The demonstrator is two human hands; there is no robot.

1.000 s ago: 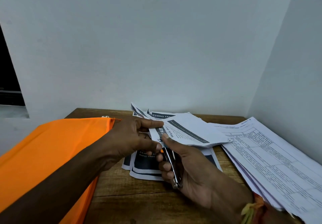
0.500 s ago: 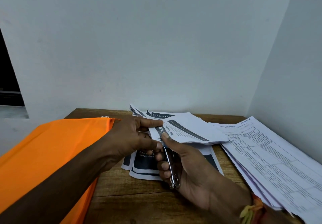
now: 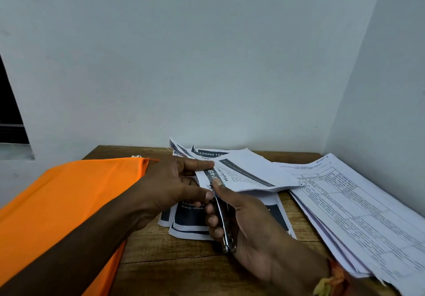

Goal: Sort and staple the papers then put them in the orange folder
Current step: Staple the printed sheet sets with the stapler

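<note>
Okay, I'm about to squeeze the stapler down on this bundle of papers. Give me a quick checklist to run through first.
1. Left hand pinches the bundle at its near edge: ok.
2. Right hand grips the stapler: ok.
3. Stapler's front end sits at the bundle's near corner: ok.
4. Every sheet is inside the stapler's mouth: cannot tell, the right thumb covers it.
5. Left thumb is clear of the stapler: not ok, its tip sits close beside the front end.
6. Orange folder lies ready on the left: ok.
</note>
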